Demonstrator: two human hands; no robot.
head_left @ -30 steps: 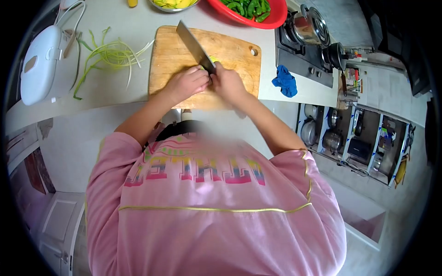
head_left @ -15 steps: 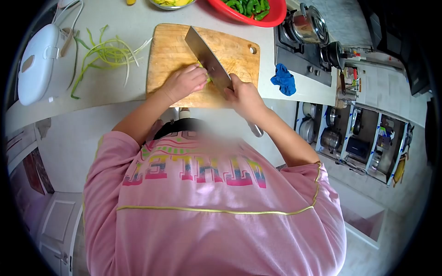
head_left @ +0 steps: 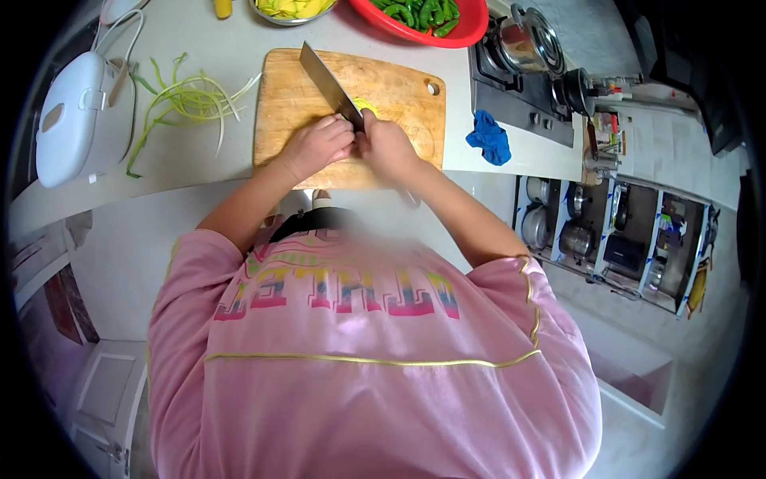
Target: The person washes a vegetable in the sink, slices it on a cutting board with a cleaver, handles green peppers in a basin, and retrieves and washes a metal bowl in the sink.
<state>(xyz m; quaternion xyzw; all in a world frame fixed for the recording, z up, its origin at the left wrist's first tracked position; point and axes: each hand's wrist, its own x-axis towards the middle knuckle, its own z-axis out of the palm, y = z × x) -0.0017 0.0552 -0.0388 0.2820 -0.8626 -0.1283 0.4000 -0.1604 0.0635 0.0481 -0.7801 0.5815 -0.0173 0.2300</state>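
A wooden cutting board (head_left: 279, 100) lies at the counter's front edge. My right hand (head_left: 386, 148) is closed around the handle of a kitchen cleaver (head_left: 327, 82), its wide blade slanting up and left over the board. Just left of the blade, my left hand (head_left: 321, 142) has its fingers curled down on a yellow-green vegetable piece, mostly hidden under the fingertips. My hands nearly touch each other. Beyond the blade, on its right side, lie thin yellow-green slices (head_left: 365, 104), partly covered by the cleaver and right hand.
Left of the board lie long green peel strips (head_left: 195, 96) and a white appliance (head_left: 76, 120). Behind are a metal bowl of yellow slices (head_left: 294, 9) and a red basin (head_left: 479, 24) of green peppers. A blue cloth (head_left: 489, 138) sits near the stove (head_left: 519, 100).
My right hand and the cleaver have moved left, close against my left hand. Yellow-green slices now show right of the blade. My left hand stays in nearly the same place.
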